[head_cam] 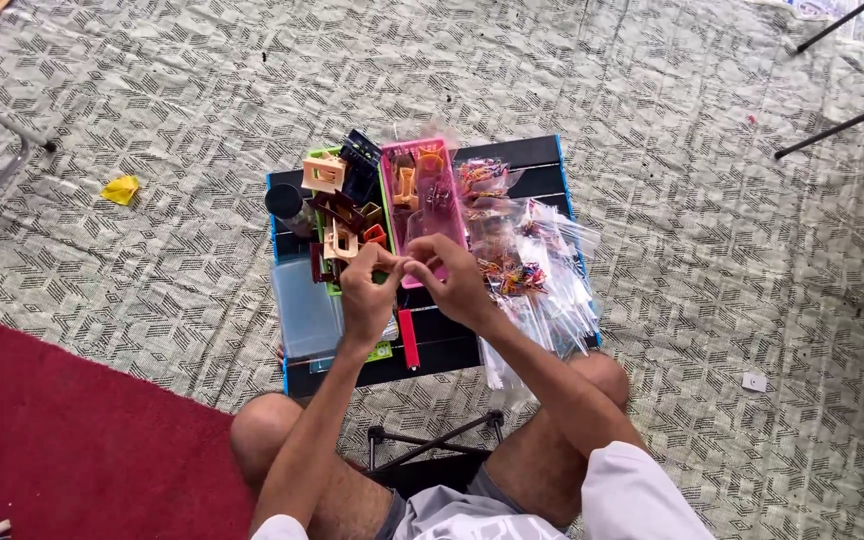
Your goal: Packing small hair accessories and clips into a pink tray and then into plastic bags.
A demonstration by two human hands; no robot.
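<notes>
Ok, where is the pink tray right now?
In the head view, the pink tray sits mid-table on the small black table, between the green tray of hair clips and the clear packets, just beyond both hands.

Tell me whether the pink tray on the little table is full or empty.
Partly full: the pink tray holds several orange and dark hair clips at its far end, while its near end is hidden behind the hands.

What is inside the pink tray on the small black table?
The pink tray holds several small hair clips, orange and dark ones. Its near end is covered by the left hand and the right hand, so that part cannot be seen.
</notes>
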